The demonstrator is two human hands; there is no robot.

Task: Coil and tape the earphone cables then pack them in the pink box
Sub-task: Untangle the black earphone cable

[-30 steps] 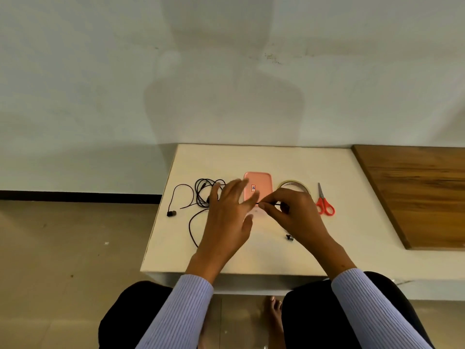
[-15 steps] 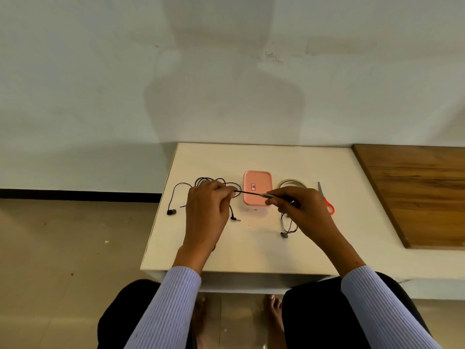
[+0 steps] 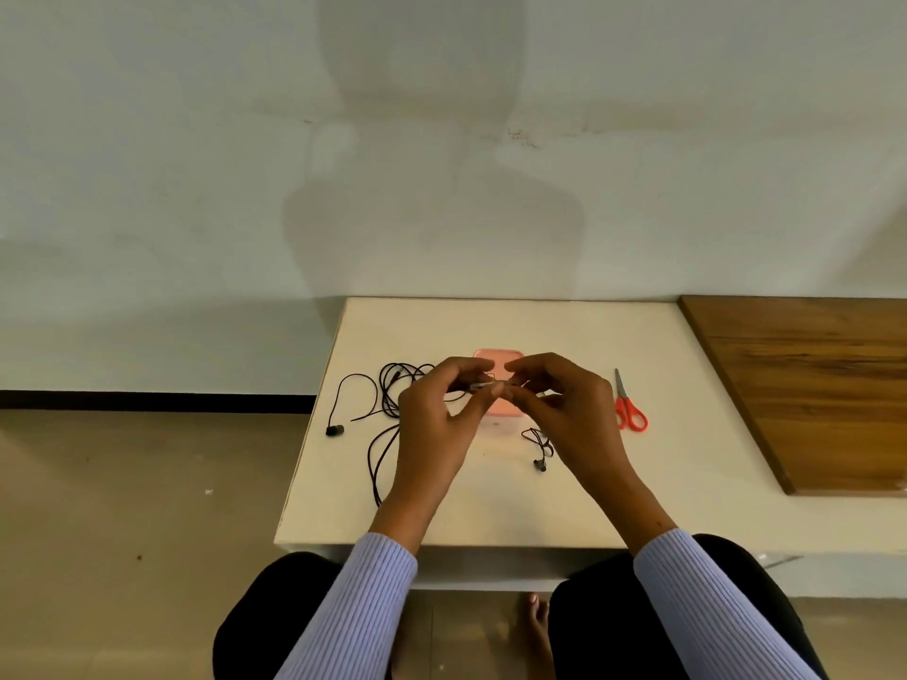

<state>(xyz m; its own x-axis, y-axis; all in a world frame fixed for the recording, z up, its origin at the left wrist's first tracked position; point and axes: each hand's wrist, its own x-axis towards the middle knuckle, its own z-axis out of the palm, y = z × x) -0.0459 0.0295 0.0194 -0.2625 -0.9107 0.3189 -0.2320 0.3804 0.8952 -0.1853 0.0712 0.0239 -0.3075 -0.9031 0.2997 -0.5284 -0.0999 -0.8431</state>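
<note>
Black earphone cables (image 3: 387, 400) lie tangled on the white table (image 3: 491, 507), one earbud (image 3: 335, 430) at the left and another earbud (image 3: 541, 464) below my right hand. My left hand (image 3: 437, 424) and my right hand (image 3: 564, 414) meet above the pink box (image 3: 495, 358), both pinching a short stretch of the cable between their fingertips. The box is mostly hidden behind my hands. The tape roll is hidden behind my right hand.
Red-handled scissors (image 3: 628, 409) lie right of my right hand. A brown wooden board (image 3: 810, 385) covers the table's right side. The table's left edge drops to the floor; a wall stands right behind it.
My hands have come together over the pink box; the stretched length of cable between them has shortened to a short piece. The right earbud's cable has shifted slightly.
</note>
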